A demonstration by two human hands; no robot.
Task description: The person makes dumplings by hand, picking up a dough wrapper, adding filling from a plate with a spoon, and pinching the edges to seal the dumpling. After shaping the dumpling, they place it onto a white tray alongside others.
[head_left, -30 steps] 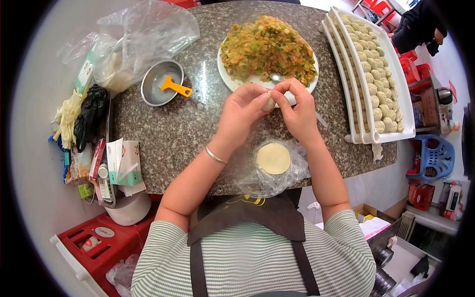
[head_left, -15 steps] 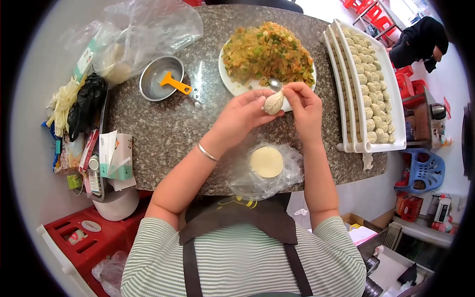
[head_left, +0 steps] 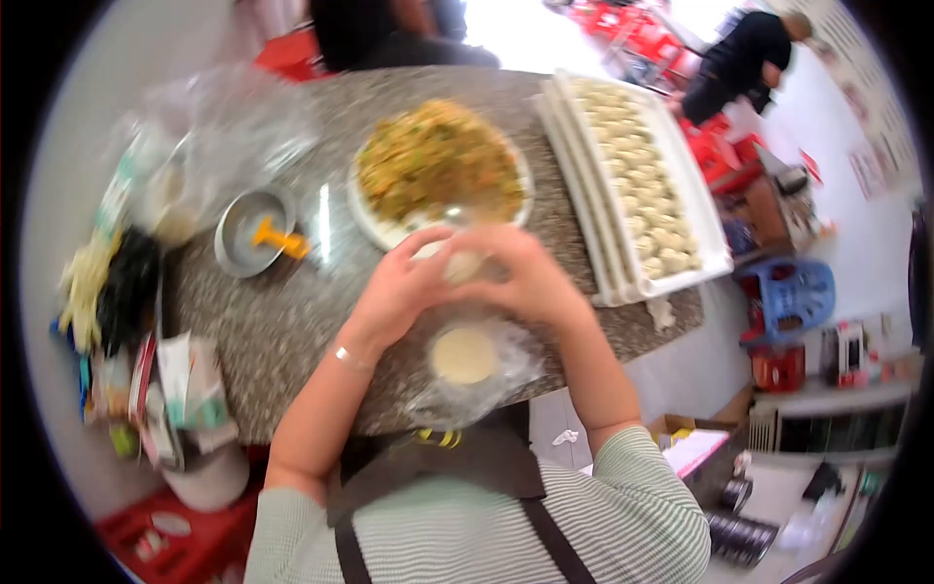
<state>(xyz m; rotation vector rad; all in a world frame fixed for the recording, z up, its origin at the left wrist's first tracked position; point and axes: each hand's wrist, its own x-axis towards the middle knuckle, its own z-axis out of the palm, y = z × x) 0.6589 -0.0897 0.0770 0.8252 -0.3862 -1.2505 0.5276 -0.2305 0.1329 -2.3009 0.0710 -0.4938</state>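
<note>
A pale pleated dumpling (head_left: 465, 266) is between my two hands, just in front of the plate, and motion blurs it. My left hand (head_left: 413, 277) curls round its left side. Over its right side arches my right hand (head_left: 520, 273), with the fingertips near the dumpling. Chopped orange and green filling (head_left: 438, 161) is heaped on a white plate (head_left: 528, 185), where a spoon's bowl (head_left: 453, 212) shows at the front edge. Nearer my body, round dough wrappers (head_left: 463, 355) lie on clear plastic (head_left: 516, 362).
Stacked white trays (head_left: 715, 258) of dumplings stand on the right. On the left are a metal bowl (head_left: 233, 255) with an orange-handled scraper (head_left: 282, 239), plastic bags (head_left: 233, 127) and a tissue pack (head_left: 195, 384). One person (head_left: 744, 63) is at the upper right, another (head_left: 365, 34) beyond the table.
The view has shifted and tilted, and another person shows beyond the table. My right hand has come over the dumpling, closer to my left hand.
</note>
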